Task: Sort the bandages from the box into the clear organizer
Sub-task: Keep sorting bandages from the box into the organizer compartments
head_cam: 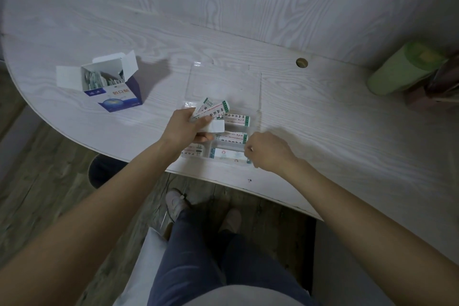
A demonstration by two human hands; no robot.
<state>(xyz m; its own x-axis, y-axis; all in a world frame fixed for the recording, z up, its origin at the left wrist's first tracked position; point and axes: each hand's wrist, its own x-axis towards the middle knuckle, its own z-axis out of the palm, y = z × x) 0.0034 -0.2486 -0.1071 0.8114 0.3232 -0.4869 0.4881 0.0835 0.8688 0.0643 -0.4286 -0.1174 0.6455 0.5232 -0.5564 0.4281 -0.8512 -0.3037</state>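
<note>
The clear organizer (258, 97) lies on the white table, its near compartments holding several wrapped bandages (236, 119). My left hand (185, 128) hovers over its near-left part and grips a fan of several bandages (211, 112). My right hand (268, 153) is at the organizer's near-right corner, its fingers curled at the end of a bandage (228, 138) lying in a compartment; whether it pinches that bandage is unclear. The open blue and white box (111, 82) stands to the left, more bandages showing inside.
A green roll (402, 69) and dark items (444, 82) sit at the far right by the wall. A round cable hole (301, 63) is behind the organizer. The curved table edge runs just near of the organizer; my legs and a dark stool (104, 169) are below.
</note>
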